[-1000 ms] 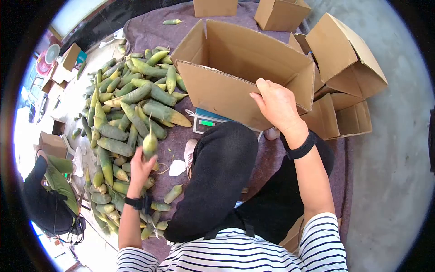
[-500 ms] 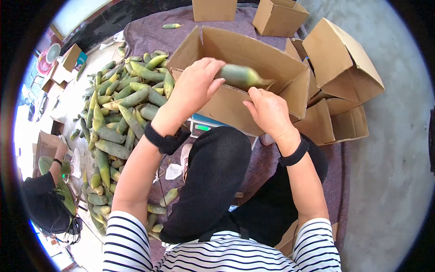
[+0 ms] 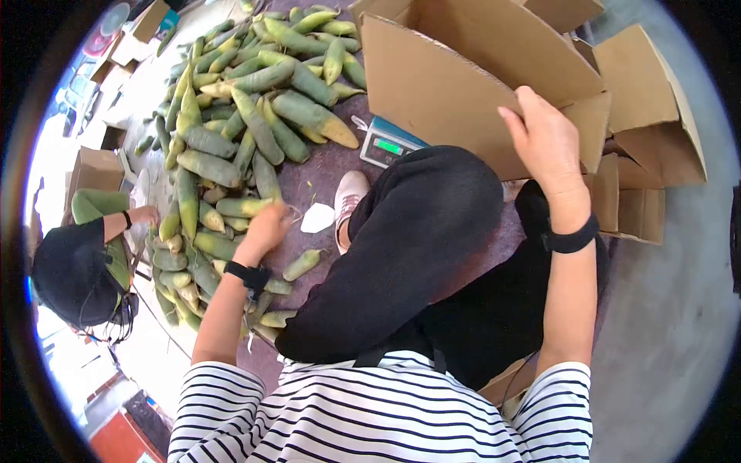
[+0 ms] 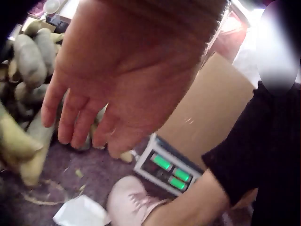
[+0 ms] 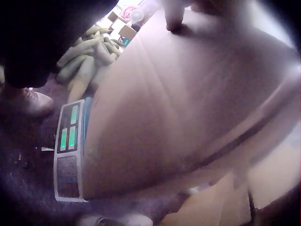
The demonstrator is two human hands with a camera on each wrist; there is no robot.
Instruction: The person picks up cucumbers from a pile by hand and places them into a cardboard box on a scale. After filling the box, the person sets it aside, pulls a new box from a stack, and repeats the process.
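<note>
My right hand (image 3: 549, 143) grips the near rim of an open cardboard box (image 3: 444, 96), thumb outside and fingers over the edge. The box stands on a scale (image 3: 382, 144) with lit green displays. In the right wrist view, the box wall (image 5: 155, 117) fills most of the picture beside the scale (image 5: 69, 150). My left hand (image 3: 266, 230) reaches to the near edge of a heap of green radishes (image 3: 212, 143), right by one radish (image 3: 241, 207). Seen from the left wrist, that hand (image 4: 127, 80) has loosely extended fingers and a bare palm.
More cardboard boxes (image 3: 648, 100) stand to the right on the floor. A white scrap (image 3: 317, 218) and a single radish (image 3: 302, 265) lie on the purple cloth by my shoe (image 3: 352, 202). At the left another person (image 3: 77, 270) reaches toward the heap.
My left hand carried a radish from the heap into the box, then came back to the heap without it. The right hand stayed on the box rim. The head view has shifted downward and left.
</note>
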